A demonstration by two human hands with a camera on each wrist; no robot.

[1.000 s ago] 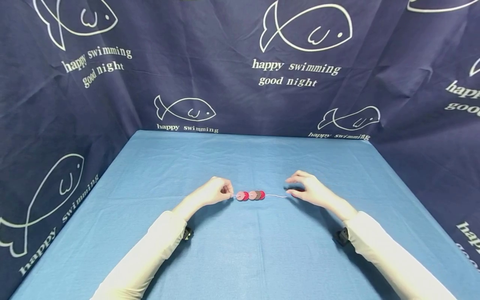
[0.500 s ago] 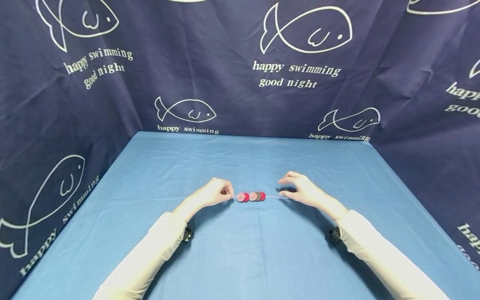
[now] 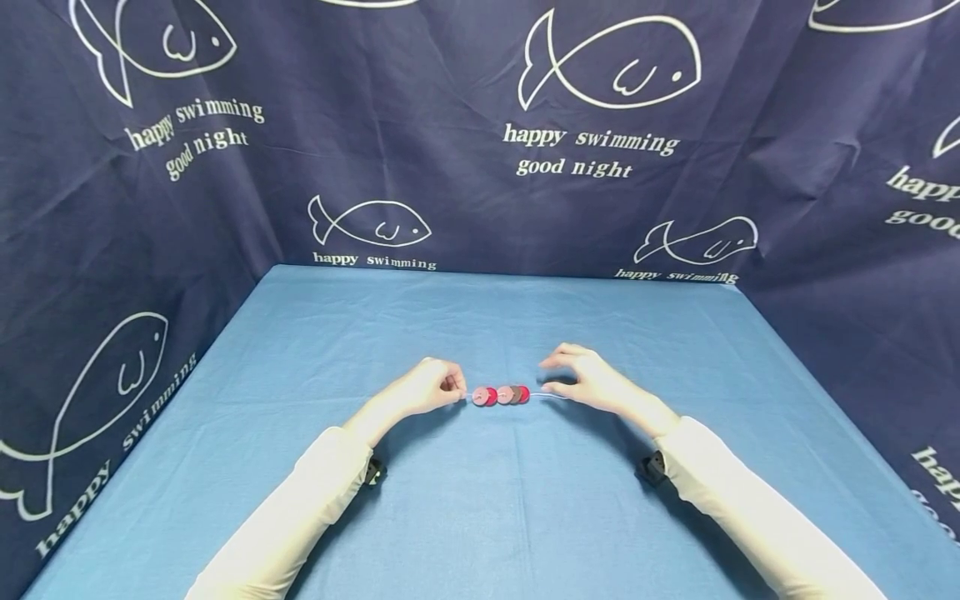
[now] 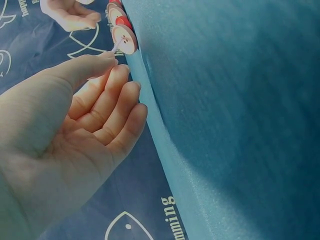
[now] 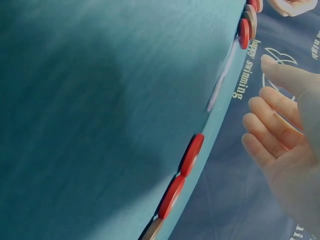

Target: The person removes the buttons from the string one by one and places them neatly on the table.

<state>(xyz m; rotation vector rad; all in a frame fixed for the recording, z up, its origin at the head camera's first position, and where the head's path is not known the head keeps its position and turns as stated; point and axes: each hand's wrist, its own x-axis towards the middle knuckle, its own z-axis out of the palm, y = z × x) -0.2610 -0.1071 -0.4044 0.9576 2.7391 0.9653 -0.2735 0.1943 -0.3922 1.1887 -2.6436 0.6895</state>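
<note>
A row of overlapping round buttons in pink, red and brown lies threaded on a thin pale string in the middle of the table; the pink button (image 3: pixel 480 396) is at its left end and a red button (image 5: pixel 243 34) at its right. My left hand (image 3: pixel 435 386) pinches the string (image 4: pixel 119 46) just beside that pink button, thumb against index finger. Over the string's right part hovers my right hand (image 3: pixel 592 380), thumb and fingers apart, holding nothing. In the right wrist view the string's free end lies on the cloth, apart from the fingers.
Nearer the right wrist, more discs lie in line on the table: a red disc (image 5: pixel 191 155), another red disc (image 5: pixel 171 197) and a brown one (image 5: pixel 151 231). Blue cloth (image 3: pixel 495 500) covers the table; a dark fish-print curtain (image 3: pixel 480 125) hangs behind it.
My right hand has moved left along the string toward the buttons, its fingers staying apart. The left hand and the button row have stayed almost in place.
</note>
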